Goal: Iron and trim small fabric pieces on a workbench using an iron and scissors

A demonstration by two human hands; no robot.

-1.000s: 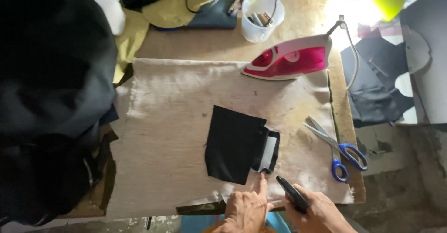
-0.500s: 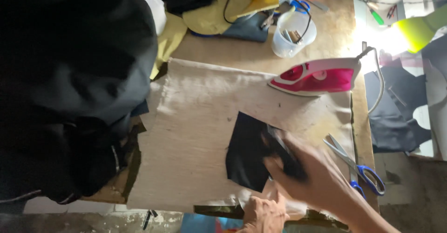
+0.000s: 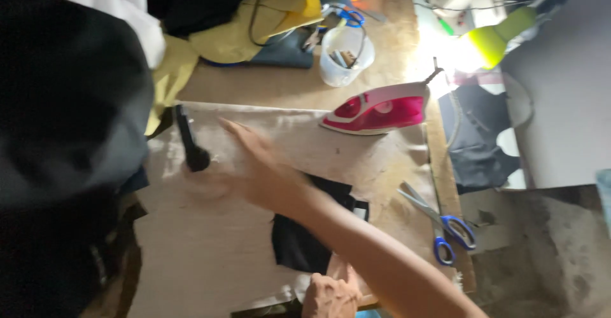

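Note:
A piece of black fabric with a white-edged part lies on the pale padded board. My left hand sits at the board's near edge, fingers curled, pressing on the fabric's lower edge. My right arm stretches across the board to the far left. My right hand is blurred, its fingers spread and nothing in them. Just beyond its fingertips a slim black tool lies near the board's left edge, apart from the hand.
A pink iron stands at the board's far right. Blue-handled scissors lie at the right edge. A clear cup, yellow cloth and a lit lamp are behind. A bulky black garment fills the left.
My right hand, which held the slim black tool near the front edge, swung left across the board. The tool now lies at the far left, out of the hand. The camera shifted right.

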